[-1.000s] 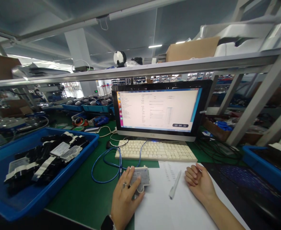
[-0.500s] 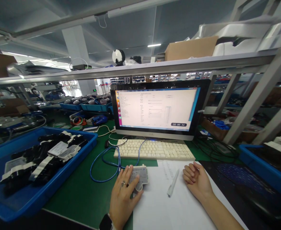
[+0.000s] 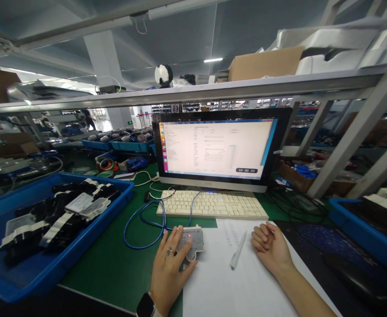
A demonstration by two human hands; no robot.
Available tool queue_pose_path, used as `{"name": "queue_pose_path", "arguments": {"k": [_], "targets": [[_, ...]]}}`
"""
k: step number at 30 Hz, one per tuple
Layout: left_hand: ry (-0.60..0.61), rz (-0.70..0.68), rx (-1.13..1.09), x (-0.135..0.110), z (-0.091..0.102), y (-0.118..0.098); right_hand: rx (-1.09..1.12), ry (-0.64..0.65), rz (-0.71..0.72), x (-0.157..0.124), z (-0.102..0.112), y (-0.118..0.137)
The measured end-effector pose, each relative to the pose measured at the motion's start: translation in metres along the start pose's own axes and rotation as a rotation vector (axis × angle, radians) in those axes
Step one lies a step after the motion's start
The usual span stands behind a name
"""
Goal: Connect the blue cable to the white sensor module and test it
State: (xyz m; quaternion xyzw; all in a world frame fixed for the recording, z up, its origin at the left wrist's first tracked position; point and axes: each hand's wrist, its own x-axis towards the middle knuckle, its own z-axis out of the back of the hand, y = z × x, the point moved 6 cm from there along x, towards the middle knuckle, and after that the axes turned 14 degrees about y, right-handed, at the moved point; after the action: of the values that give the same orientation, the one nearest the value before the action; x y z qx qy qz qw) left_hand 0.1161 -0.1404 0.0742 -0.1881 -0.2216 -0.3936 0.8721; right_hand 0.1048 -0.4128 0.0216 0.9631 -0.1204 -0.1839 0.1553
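- From where I stand, the left hand (image 3: 172, 270) is spread open over a grey-and-white electronic module (image 3: 197, 242), fingertips resting on top and thumb along its near side; it isn't wrapped round it, as far as I can see.
- That module lies in front of the keyboard (image 3: 209, 204), at the upper left edge of the white paper (image 3: 213, 286). With so light a hold, a sideways push could skid it, or drag the sheet along.
- A red light glows on its face, near the index finger (easy to cover without noticing). A finger sliding over could hide it, or press something unintended.
- The looped blue cable (image 3: 140, 247) reaches right up to the left fingers. Whether it plugs into the module I cannot tell; if it does, a snagged loop could tug it loose.
- The right hand (image 3: 272, 246) rests on the paper, fingers loosely curled, with nothing visible in it. The white pen (image 3: 238, 251) lies just beside; a careless sweep could send it rolling across the table (image 3: 94, 273).
- Further left, the blue bin (image 3: 15, 291) holds jumbled black-and-white parts; a swinging elbow might knock its rim.
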Motion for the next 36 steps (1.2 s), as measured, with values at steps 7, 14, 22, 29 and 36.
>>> {"name": "queue_pose_path", "arguments": {"k": [7,14,22,29,36], "targets": [[-0.002,-0.006,0.006,0.001,0.001,0.000,-0.016,-0.007,0.006,0.000,0.000,0.001],[-0.001,0.004,-0.012,0.001,0.002,0.000,-0.010,0.006,0.003,0.002,0.000,0.000],[-0.011,0.008,-0.012,0.002,0.003,0.000,-0.017,0.003,0.008,0.000,-0.001,0.000],[-0.017,0.019,-0.021,0.001,0.003,0.001,-0.029,0.004,0.010,0.001,-0.001,-0.001],[0.001,-0.044,0.048,0.002,0.002,0.001,-0.398,0.092,0.027,-0.006,-0.012,0.015]]}}
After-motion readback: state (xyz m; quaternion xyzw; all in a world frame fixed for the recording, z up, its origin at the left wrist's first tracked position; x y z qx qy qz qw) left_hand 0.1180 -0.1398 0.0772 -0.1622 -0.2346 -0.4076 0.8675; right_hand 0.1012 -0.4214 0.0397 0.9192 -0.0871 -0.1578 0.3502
